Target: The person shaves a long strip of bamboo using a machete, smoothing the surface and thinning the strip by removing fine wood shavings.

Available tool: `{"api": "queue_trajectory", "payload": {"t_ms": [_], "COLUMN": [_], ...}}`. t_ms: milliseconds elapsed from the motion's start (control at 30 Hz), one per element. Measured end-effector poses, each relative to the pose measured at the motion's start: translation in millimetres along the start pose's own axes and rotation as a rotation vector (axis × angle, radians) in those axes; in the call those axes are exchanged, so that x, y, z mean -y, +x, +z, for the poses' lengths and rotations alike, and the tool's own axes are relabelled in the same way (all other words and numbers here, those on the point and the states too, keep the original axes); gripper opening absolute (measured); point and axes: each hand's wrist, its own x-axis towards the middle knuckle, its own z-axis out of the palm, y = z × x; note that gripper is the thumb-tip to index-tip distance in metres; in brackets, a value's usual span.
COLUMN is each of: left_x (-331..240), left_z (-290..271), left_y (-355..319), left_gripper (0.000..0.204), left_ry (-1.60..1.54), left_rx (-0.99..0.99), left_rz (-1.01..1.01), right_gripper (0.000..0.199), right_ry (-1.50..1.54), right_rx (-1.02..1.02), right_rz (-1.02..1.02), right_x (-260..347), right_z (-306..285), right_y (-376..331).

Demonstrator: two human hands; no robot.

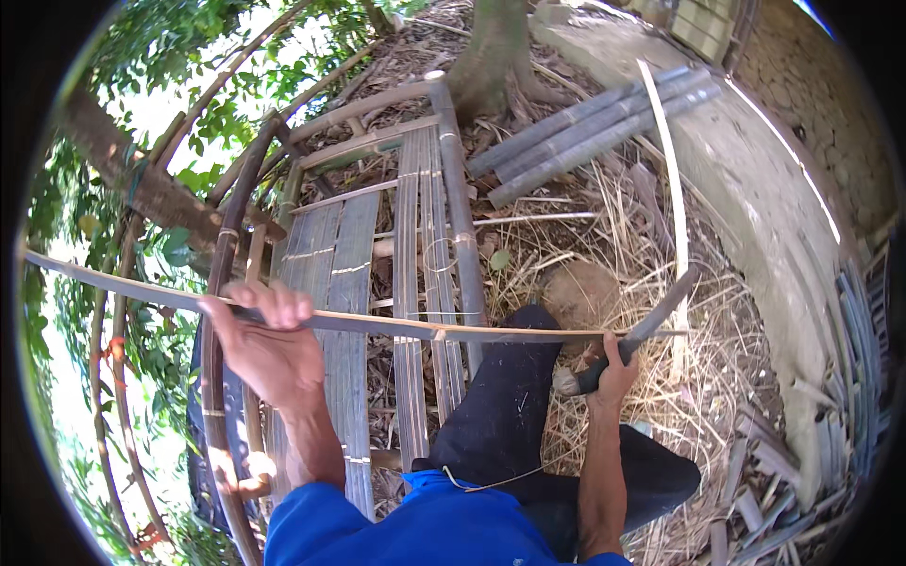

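Observation:
A long, thin bamboo strip (377, 325) stretches across in front of me, from the far left to just beyond my right hand. My left hand (274, 349) has it between thumb and fingers, palm turned up and the fingers only loosely curled. In my right hand (615, 373) is a knife, gripped by its dark handle, its broad dark blade (661, 307) slanting up to the right. The strip's right end crosses at the blade near my right thumb; whether the edge touches it I cannot tell.
Left of my legs stands a bamboo bench (351, 255) with slats and round rails. Several dark bamboo poles (604, 123) lie ahead beside a concrete ledge (727, 179). A pale split strip (668, 160) leans there. Straw and shavings (708, 377) cover the ground; cut bamboo pieces (755, 509) lie lower right.

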Motion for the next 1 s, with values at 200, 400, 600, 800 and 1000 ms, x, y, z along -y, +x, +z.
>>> {"api": "queue_trajectory", "payload": {"t_ms": [200,400,600,800,1000], "left_x": [27.4,26.9,100.9,133.3,78.1], "left_z": [-151.5,-139.9,-56.9,-71.7,-80.3], "left_y": [-44.3,-84.4,-62.3,-61.4,-62.6], "left_gripper": [0.048,0.04,0.033,0.028,0.04], "left_ry": [0.438,1.665,1.341,1.181,1.319], "left_rx": [-0.547,0.409,0.998,1.306,0.949], "left_rz": [-0.276,-0.621,0.412,-0.392,-0.652], "right_gripper": [0.028,0.03,0.028,0.026,0.023], "right_ry": [0.034,-0.107,-0.205,-0.291,-0.332], "right_rx": [-0.015,-0.116,0.042,0.221,0.17], "right_rz": [-0.082,-0.236,-0.206,-0.152,-0.042], "right_x": [8.2,15.2,36.0,34.5,43.8], "right_z": [20.5,15.5,43.0,22.8,-7.0], "right_y": [-5.9,-4.6,-26.7,-14.9,-21.1]}}
